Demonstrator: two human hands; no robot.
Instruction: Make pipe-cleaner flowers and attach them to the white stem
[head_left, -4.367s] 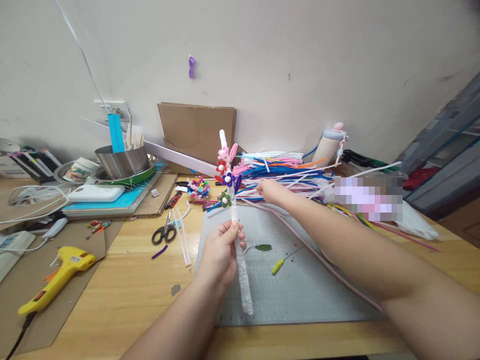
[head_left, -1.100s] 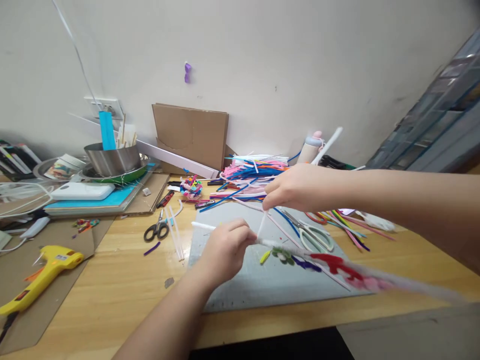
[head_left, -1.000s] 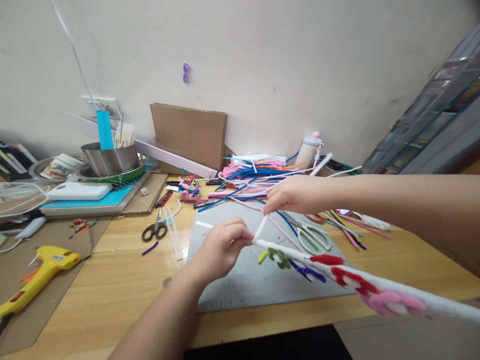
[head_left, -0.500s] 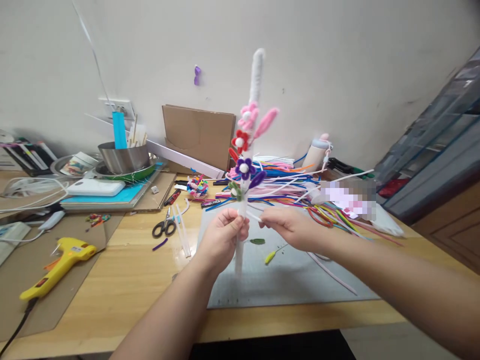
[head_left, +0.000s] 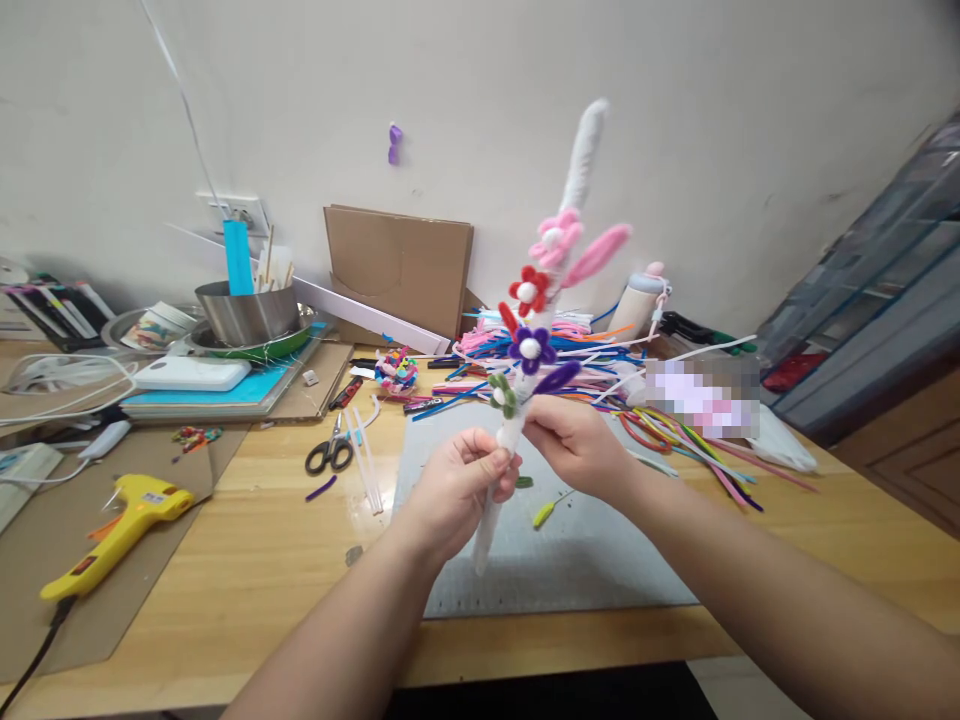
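My left hand (head_left: 466,490) is closed round the lower part of a white-wrapped stick (head_left: 585,155), which tilts to the right above the mat. Along it sit a pink flower (head_left: 555,238), a red flower (head_left: 528,291), a purple flower (head_left: 532,349) and a small green flower (head_left: 502,397), with a pink leaf (head_left: 598,255) and a purple leaf (head_left: 559,378) sticking out. My right hand (head_left: 577,445) is closed beside the stick, just under the purple leaf. Its fingertips are partly hidden; the white pipe cleaner seen in them earlier is hardly visible now.
A grey cutting mat (head_left: 570,580) lies below, with a yellow leaf (head_left: 543,515) on it. Many pipe cleaners (head_left: 675,435) spread behind and to the right. Scissors (head_left: 328,456), clear glue sticks (head_left: 362,465) and a yellow glue gun (head_left: 120,530) lie on the left.
The stick has tipped from nearly upright to leaning right. My right hand has come in close to it, and the white pipe cleaner's stretched length between hand and stick no longer shows.
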